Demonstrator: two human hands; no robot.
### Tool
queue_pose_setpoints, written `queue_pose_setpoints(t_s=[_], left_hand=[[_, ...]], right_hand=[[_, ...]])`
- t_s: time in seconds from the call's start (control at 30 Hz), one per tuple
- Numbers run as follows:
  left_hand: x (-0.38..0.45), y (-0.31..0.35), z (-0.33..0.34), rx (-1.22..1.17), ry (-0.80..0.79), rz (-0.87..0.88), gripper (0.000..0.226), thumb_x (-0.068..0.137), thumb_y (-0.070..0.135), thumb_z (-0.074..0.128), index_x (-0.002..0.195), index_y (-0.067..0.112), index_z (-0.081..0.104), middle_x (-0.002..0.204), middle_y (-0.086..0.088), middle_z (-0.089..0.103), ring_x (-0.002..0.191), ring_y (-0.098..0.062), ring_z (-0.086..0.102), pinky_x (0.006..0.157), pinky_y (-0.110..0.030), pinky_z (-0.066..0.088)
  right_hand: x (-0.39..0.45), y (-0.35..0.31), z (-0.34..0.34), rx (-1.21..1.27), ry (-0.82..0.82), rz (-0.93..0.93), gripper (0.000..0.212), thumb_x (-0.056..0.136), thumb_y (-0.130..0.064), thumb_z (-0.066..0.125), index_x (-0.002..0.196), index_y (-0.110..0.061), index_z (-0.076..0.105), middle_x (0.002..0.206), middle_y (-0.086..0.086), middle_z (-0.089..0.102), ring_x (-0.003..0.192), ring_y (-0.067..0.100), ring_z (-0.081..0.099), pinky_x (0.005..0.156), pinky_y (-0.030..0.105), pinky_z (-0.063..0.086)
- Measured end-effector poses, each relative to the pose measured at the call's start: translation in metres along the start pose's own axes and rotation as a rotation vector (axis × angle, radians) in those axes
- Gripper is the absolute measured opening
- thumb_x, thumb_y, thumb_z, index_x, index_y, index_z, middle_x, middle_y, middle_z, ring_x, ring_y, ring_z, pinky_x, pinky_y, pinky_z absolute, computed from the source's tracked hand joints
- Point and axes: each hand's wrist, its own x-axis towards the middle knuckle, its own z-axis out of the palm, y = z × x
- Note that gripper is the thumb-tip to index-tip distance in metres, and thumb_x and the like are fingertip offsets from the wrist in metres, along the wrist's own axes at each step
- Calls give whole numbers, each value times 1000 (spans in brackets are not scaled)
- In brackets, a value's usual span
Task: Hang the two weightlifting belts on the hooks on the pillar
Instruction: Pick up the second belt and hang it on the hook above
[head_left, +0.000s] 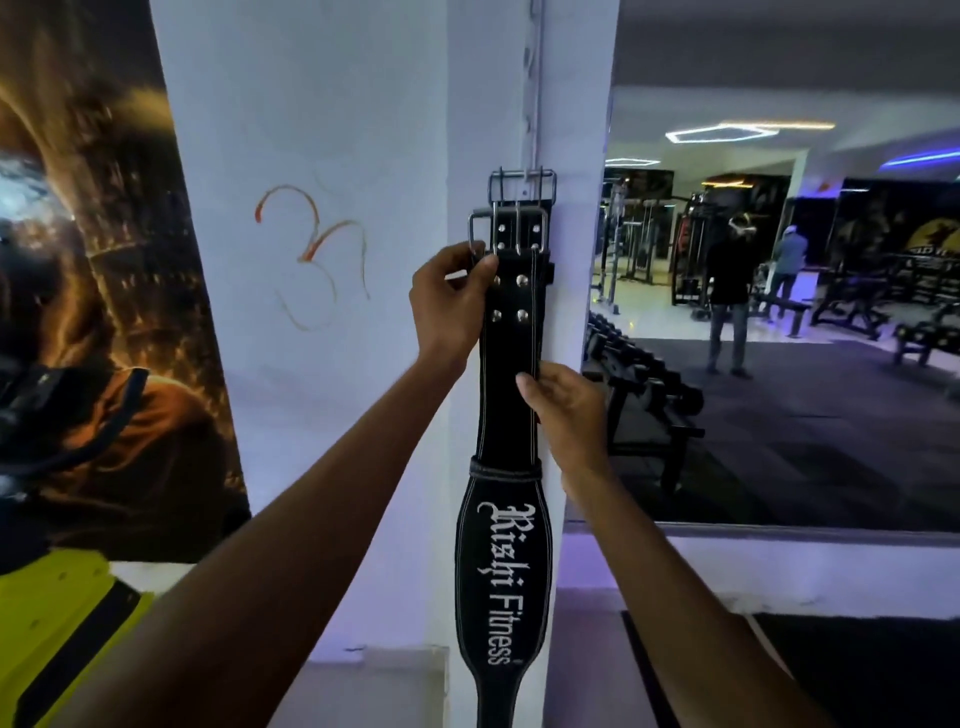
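A black leather weightlifting belt (511, 395) with white "Rishi Fitness" lettering hangs down the front of the white pillar (337, 130). Its metal buckle (506, 228) sits just below a second buckle (522, 184), which hangs on a hook at the pillar's metal strip. That second belt lies behind the front one and is mostly hidden. My left hand (452, 301) pinches the front belt's left edge just under its buckle. My right hand (563, 405) grips the belt's right edge lower down.
A large dark poster (104, 312) covers the wall to the left. To the right a wall mirror (779, 312) reflects a dumbbell rack, benches, machines and people standing. A yellow and black object (57, 623) sits at the lower left.
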Motion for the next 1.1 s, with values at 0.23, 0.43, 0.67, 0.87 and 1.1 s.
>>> queue_pose_setpoints(t_s=[0.23,0.43,0.67,0.87,1.1], left_hand=[[36,27,15,-95,96,-8,21,86,14,74,104,2,75,102,-20,76,64,-9,69,78,-36,61],[38,29,25,-81,55,-4,19,87,15,74,102,4,75,98,-17,76,61,-8,68,81,-40,61],[36,23,32,-103,10,-12,17,88,13,73,102,4,73,97,-15,74,58,-6,68,77,-38,60],[41,23,25,-113,3,-18,18,88,16,73,102,5,74,105,-22,74,62,-11,68,75,-42,61],[38,7,20,-141,-14,-56,9,89,14,73,98,12,73,103,-17,73,63,-11,69,86,-55,61]], right_hand=[[-56,70,-47,-34,-82,145,26,79,-24,83,93,-5,73,84,0,75,77,11,67,72,28,51],[-89,103,-69,-93,-159,296,23,76,-24,86,77,-8,69,70,1,73,65,10,64,65,30,49],[-34,46,-45,-4,-70,154,22,81,-6,77,102,-6,69,83,-4,78,79,5,72,73,13,53],[-80,103,-57,-108,-128,298,56,69,-51,85,83,0,66,72,18,68,69,17,57,65,30,45],[-69,74,-51,-88,-28,310,51,72,-46,82,111,-16,68,82,0,75,75,7,69,71,21,52]])
